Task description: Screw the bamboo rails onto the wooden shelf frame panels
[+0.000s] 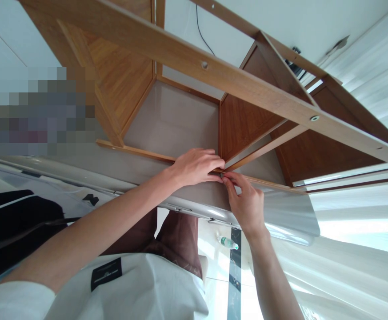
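Observation:
Both of my hands meet at a joint on the near edge of a brown wooden frame with panels, where an upright board (243,129) meets the low front rail (147,154). My left hand (198,166) lies over that rail, its fingers curled around it at the joint. From the right, my right hand (247,200) comes in with thumb and forefinger pinched together against the same spot. A small dark piece shows between the fingertips, too small to name. Higher up, a long wooden rail (180,53) with round holes crosses above my hands.
The frame stands on a grey, glossy-edged tabletop (167,120). A plastic bottle (227,242) lies on the floor below. White curtains (357,213) hang at the right. At the left are black and white cloth items (20,222) and a blurred patch.

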`<action>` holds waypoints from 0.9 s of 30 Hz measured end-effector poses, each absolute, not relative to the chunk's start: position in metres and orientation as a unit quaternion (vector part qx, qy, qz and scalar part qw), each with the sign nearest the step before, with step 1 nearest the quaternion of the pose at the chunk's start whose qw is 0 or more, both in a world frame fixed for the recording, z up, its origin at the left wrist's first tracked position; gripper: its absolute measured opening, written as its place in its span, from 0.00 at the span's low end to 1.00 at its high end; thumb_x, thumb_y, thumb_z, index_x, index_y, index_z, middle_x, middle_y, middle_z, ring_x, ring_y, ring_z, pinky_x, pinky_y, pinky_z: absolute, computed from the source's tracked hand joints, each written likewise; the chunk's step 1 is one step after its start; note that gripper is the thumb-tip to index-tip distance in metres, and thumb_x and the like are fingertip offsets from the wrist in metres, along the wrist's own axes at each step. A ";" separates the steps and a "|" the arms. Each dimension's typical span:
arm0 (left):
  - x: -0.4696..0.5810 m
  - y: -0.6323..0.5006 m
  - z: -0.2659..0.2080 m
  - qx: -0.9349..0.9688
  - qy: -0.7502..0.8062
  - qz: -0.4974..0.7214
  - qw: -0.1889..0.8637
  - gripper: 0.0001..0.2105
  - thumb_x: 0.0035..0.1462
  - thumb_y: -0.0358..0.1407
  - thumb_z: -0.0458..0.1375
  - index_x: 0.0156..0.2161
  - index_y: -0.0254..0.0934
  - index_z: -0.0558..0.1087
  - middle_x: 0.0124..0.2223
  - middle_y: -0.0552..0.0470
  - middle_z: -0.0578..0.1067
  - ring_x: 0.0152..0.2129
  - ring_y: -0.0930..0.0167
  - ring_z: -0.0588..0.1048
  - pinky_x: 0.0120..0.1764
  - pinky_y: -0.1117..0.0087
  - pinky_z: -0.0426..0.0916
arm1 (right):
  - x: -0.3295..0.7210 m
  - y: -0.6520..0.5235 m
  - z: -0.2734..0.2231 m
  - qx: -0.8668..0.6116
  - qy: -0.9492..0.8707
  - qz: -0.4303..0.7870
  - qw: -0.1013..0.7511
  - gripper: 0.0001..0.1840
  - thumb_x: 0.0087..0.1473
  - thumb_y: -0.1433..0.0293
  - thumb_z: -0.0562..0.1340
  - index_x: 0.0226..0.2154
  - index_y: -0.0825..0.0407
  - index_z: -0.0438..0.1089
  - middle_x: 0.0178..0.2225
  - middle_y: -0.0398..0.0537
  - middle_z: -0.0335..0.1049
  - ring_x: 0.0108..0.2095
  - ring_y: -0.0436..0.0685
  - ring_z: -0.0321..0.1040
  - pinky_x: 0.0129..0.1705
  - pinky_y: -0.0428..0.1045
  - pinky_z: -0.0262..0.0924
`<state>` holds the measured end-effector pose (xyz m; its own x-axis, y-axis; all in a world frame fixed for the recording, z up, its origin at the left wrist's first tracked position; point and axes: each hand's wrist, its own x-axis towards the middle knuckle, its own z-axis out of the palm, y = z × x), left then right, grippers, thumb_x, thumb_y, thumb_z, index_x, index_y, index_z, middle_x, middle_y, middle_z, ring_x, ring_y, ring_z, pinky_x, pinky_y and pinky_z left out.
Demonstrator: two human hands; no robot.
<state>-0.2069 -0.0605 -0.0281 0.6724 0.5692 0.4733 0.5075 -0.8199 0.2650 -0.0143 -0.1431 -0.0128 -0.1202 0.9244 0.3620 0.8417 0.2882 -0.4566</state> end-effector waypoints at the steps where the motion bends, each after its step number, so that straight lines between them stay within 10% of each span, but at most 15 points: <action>1: -0.207 -0.061 -0.028 0.914 0.294 0.276 0.055 0.14 0.63 0.48 0.60 0.40 0.38 0.75 0.38 0.54 0.80 0.38 0.68 0.76 0.35 0.67 0.63 | -0.015 -0.143 -0.011 -0.588 -0.753 0.063 0.289 0.11 0.67 0.64 0.57 0.43 0.47 0.74 0.41 0.43 0.80 0.38 0.54 0.77 0.44 0.47 0.67; 27: -0.203 -0.064 -0.023 0.907 0.329 0.257 0.049 0.12 0.61 0.46 0.63 0.42 0.39 0.76 0.38 0.55 0.80 0.38 0.68 0.77 0.37 0.68 0.68 | -0.008 -0.144 -0.029 -0.641 -0.576 0.246 0.444 0.18 0.63 0.52 0.59 0.39 0.49 0.73 0.34 0.46 0.80 0.33 0.55 0.78 0.39 0.49 0.71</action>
<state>-0.2032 -0.0642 -0.0231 0.6518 0.6217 0.4343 0.5718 -0.7791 0.2571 -0.0081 -0.1438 -0.0292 0.2154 0.9566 0.1961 0.5201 0.0576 -0.8522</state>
